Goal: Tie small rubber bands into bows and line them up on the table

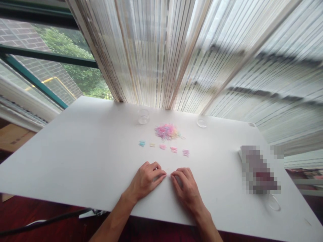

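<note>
My left hand [147,176] rests near the front of the white table, thumb and forefinger pinched together. Facing it, my right hand [186,188] is pinched in the same way, a small gap between the two sets of fingertips. A faint thin strand shows just above the gap; what the fingertips hold is too small to make out. Beyond the hands lies a row of small colour groups of thin bands: blue [142,144], pale yellow [152,145], pink [163,147], deeper pink [173,150] and purple [186,153]. Behind them is a loose mixed pile of coloured bands [166,131].
A clear round container [143,117] stands behind the pile to the left, and a clear shallow lid or dish [202,123] to the right. A blurred-out phone-like object [259,171] with a white loop [274,203] lies at right. Striped curtains [151,57] hang along the back edge.
</note>
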`<state>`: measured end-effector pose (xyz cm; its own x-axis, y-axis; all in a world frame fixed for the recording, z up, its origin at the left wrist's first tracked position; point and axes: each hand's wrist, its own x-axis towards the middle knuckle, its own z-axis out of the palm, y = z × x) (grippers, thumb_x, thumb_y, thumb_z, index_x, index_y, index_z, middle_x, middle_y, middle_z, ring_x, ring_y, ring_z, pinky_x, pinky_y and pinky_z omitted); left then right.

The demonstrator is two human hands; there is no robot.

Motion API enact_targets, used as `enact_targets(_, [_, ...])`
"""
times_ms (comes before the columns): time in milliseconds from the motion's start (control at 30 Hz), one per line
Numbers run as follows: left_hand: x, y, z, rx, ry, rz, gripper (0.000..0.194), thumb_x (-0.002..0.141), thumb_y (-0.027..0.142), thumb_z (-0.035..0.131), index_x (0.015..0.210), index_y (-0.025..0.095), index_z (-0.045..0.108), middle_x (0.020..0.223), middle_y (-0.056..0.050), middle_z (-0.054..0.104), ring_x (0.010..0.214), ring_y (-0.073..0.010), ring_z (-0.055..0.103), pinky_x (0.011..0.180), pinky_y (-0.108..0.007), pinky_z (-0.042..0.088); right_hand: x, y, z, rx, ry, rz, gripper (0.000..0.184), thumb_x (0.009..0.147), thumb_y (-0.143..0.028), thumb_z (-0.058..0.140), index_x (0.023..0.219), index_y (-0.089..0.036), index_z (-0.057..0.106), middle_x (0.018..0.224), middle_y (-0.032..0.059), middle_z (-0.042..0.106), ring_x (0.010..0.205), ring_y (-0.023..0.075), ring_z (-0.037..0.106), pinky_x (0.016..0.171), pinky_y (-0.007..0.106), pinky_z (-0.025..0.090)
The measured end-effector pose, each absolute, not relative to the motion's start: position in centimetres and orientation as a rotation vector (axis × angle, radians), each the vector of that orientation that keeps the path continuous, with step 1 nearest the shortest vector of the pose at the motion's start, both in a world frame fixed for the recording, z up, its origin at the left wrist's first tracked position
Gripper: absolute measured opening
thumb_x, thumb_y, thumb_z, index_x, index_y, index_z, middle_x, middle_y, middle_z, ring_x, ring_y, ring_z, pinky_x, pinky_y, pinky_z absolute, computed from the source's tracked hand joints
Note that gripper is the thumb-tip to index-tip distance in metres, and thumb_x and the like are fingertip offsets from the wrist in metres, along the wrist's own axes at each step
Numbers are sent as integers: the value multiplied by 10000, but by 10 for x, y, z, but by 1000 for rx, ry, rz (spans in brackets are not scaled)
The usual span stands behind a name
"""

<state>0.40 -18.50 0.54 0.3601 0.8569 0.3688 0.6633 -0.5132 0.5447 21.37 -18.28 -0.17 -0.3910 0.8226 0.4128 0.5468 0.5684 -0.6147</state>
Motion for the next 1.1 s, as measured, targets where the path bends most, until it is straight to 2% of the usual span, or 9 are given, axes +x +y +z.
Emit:
enact_targets(500, [4, -185, 6, 2276, 1334, 988, 75, 917, 169, 645, 925, 205, 711, 858, -17, 676, 691, -146, 578, 672, -295, 448, 218, -180, -3, -1060, -2039, 563, 114, 977, -153, 559, 1023, -227, 631, 933, 68, 627, 898, 221, 602, 771, 370, 550])
enact_targets(700, [4, -185, 8, 2231, 1330, 1028, 83, 918, 170, 630, 931, 198, 708, 848, -19, 671, 719, -144, 598, 680, -282, 473, 217, -180, -1, -1077, -2039, 566, 193, 957, -219, 615, 1148, -237, 634, 999, 79, 659, 938, 232, 628, 805, 387, 571])
enact_targets(1100, [4, -187, 9, 2199, 1342, 1036, 78, 917, 180, 628, 916, 200, 703, 842, -26, 667, 735, -151, 619, 693, -282, 498, 216, -180, 1, -1070, -2025, 554, 94, 965, -174, 590, 997, -226, 661, 891, 58, 676, 848, 212, 638, 745, 359, 565])
